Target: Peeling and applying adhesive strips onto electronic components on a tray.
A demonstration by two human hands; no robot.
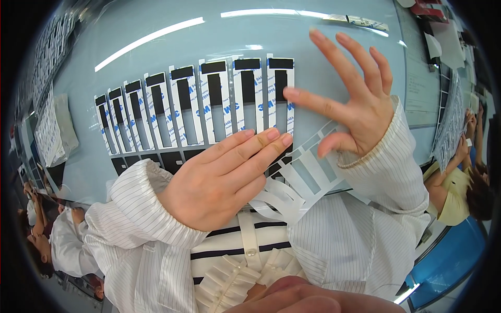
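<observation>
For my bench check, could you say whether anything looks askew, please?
Yes: the white cutout sheet near the right hand sits slanted, apparently curling off the table, unlike the neat row of black-topped pieces.

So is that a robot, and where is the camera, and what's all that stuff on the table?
No robot here! These are a person's own bare hands. The picture comes from a wide, round-seeing camera on the person's head, looking down, so straight edges look bent.

On the pale blue-grey table is a row of eight flat pieces, white with blue printing and black parts. The left hand lies flat, fingers together, over the lower part of the row. The right hand is spread wide, its pointing finger at the last piece on the right; I can't tell if it touches. A white cut-out sheet is below that hand. Neither hand seems to grip anything.
</observation>
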